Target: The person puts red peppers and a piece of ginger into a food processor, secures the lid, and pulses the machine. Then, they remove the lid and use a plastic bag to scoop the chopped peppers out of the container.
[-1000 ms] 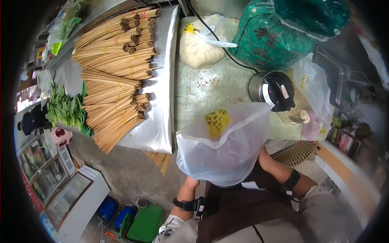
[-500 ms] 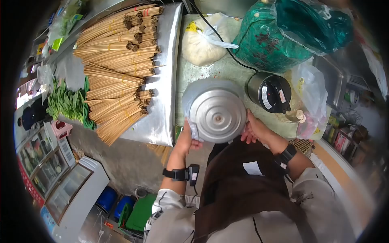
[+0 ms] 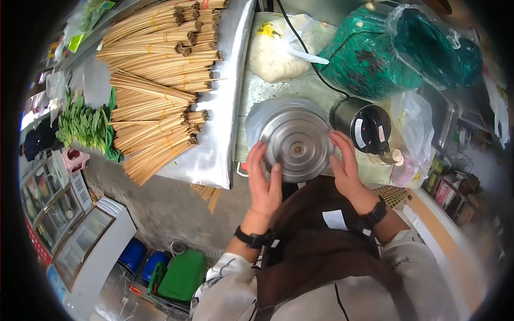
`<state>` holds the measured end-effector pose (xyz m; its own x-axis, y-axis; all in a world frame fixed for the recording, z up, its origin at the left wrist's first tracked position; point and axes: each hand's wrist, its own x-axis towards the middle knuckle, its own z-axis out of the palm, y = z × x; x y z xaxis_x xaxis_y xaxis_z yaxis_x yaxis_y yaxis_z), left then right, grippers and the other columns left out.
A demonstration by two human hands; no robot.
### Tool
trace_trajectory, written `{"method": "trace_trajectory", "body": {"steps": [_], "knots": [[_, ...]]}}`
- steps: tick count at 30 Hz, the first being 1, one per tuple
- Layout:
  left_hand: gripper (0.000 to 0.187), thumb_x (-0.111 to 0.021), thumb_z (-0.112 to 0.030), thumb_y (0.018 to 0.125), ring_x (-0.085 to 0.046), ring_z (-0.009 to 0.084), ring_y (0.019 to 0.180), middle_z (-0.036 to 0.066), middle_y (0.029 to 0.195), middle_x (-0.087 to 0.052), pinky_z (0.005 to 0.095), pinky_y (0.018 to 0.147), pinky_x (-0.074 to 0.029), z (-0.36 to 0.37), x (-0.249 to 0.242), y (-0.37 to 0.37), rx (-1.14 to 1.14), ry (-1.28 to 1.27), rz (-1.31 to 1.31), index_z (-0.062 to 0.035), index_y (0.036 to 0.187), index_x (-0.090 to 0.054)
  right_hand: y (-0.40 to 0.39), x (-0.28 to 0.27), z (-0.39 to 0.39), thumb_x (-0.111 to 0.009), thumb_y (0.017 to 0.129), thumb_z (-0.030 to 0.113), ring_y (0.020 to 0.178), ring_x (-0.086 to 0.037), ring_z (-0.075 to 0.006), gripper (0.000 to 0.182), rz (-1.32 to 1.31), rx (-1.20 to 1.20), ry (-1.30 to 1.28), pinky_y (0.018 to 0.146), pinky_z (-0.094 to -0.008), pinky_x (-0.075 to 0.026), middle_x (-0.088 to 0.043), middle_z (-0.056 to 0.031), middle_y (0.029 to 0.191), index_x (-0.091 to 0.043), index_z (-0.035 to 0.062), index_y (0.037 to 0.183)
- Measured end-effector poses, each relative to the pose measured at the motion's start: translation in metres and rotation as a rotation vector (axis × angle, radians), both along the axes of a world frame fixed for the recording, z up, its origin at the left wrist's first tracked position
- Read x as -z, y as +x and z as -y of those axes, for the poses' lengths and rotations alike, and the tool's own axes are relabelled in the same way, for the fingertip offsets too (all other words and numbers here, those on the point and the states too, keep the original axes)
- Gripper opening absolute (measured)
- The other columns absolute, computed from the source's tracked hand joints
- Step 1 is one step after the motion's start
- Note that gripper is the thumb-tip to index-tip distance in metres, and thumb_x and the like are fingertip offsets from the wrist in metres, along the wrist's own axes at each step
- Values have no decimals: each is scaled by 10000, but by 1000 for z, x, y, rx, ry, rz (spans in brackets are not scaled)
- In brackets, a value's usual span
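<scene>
A round, ringed metal bowl (image 3: pixel 297 145) with a small hub in its middle is turned bottom up at the table's front edge. Beneath and behind it bulges a whitish plastic bag (image 3: pixel 258 115). My left hand (image 3: pixel 264 184) lies along the bowl's left side, fingers on the rim and thumb apart. On the opposite side, my right hand (image 3: pixel 347 167) has its fingers against the rim. Whatever is under the bowl is hidden. A dark, round appliance (image 3: pixel 364 125) with a black top and a cord stands just right of the bowl.
Bundles of wooden skewers (image 3: pixel 160 91) cover the metal tray (image 3: pixel 227 107) on the left. At the back are a tied bag of pale food (image 3: pixel 278 53) and a large green bag (image 3: pixel 364 59). A crumpled clear bag (image 3: pixel 415 120) lies right of the appliance.
Both hands have moved from low under the bowl's sides to higher on its rim, fingers now pointing forward. The bowl appears slightly lower and further right in view; the camera has shifted too.
</scene>
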<state>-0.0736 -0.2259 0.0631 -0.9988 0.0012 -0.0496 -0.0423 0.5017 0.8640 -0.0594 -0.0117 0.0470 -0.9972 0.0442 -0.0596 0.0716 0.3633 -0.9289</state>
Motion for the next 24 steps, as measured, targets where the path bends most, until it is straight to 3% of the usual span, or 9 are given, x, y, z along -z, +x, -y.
{"method": "trace_trajectory", "body": {"steps": [3, 10, 14, 15, 16, 17, 18, 19, 24], "knots": [[366, -414, -120, 949, -393, 246, 1247, 144, 1309, -454, 342, 1039, -303, -9, 35, 3, -253, 258, 157, 9, 1291, -429, -4, 20, 2, -490, 873, 91, 1181, -430, -277, 394, -28, 118, -64, 1012, -352, -327, -441, -150, 1285, -450, 5, 1255], [519, -295, -326, 978, -271, 297, 1334, 192, 1420, -322, 379, 1097, -188, 14, 49, -2, -89, 224, 230, 28, 1355, -340, -4, 74, -14, -421, 953, 314, 1298, -330, -217, 523, 347, 58, -362, 1074, -324, -250, -348, -137, 1411, -337, 9, 1370], [644, -277, -449, 961, -177, 308, 1381, 181, 1473, -248, 390, 1124, -100, 10, 83, -19, 6, 248, 92, 20, 1402, -267, -5, 102, 6, -362, 966, 371, 1332, -281, -215, 598, 239, 127, -699, 1105, -318, -202, -298, -129, 1451, -237, 5, 1421], [690, -287, -493, 948, -164, 306, 1384, 174, 1477, -240, 392, 1126, -85, 12, 91, -11, -9, 329, 107, 21, 1407, -253, -3, 106, 7, -391, 951, 359, 1347, -259, -234, 598, 270, 115, -455, 1112, -327, -191, -285, -150, 1457, -257, 5, 1413], [738, -325, -544, 925, -247, 279, 1343, 171, 1453, -279, 372, 1103, -162, 12, 91, -14, 21, 333, 92, 18, 1400, -270, -4, 107, 1, -397, 946, 321, 1357, -246, -259, 580, 69, -152, 226, 1117, -342, -183, -280, -167, 1458, -267, -10, 1404], [786, -364, -595, 902, -329, 252, 1302, 169, 1429, -318, 353, 1081, -239, 13, 91, -18, 50, 335, 81, 15, 1392, -287, 2, 115, 3, -386, 948, 346, 1358, -245, -292, 580, 153, -12, -129, 1121, -351, -166, -279, -185, 1456, -293, -19, 1389], [787, -313, -597, 907, -232, 303, 1358, 184, 1436, -319, 372, 1120, -120, 12, 91, -20, 8, 345, 181, 48, 1356, -348, 3, 128, 8, -369, 949, 385, 1359, -243, -310, 589, 217, 85, -216, 1118, -354, -164, -286, -193, 1449, -317, -12, 1381], [813, -272, -626, 903, -242, 316, 1355, 197, 1413, -354, 389, 1116, -133, 7, 80, -23, -13, 448, 128, 51, 1342, -373, 1, 96, 11, -344, 950, 423, 1367, -222, -316, 606, 157, 144, -477, 1116, -366, -154, -290, -188, 1448, -320, 2, 1385], [831, -172, -641, 907, -139, 316, 1394, 187, 1418, -354, 411, 1117, -112, 18, 45, -18, 65, 222, 100, 33, 1357, -352, 3, 44, 10, -287, 953, 459, 1388, -168, -308, 627, 47, 57, -19, 1118, -423, -76, -302, -146, 1453, -294, 15, 1396]]}}
